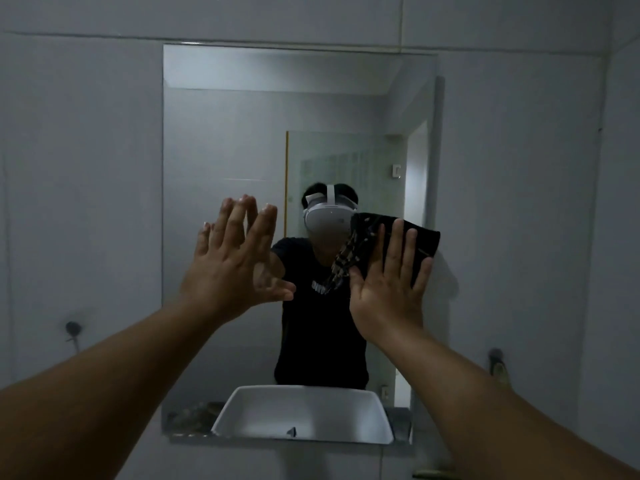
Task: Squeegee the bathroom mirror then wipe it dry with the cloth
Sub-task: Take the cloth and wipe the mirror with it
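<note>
Pressing cloth (420, 239) near mirror (225, 133) right edge, right hand (389, 289) flat

White basin (304, 415) sits on grey counter (187, 419) below mirror (221, 133); dark speckled patches on counter left of basin.

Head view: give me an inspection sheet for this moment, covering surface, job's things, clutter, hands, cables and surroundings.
Surface: mirror on a tiled wall, with the person reflected in it.
Job's things: dark cloth spread flat against the mirror's right side; no squeegee seen.
Clutter: nothing seen.
Hands: right hand presses the cloth with straight fingers; left hand is open with fingers spread, at the glass; contact cannot be told.
Cables: nothing seen.
Surroundings: white basin below the mirror; a wall hook at left and another at right; dim light.
</note>
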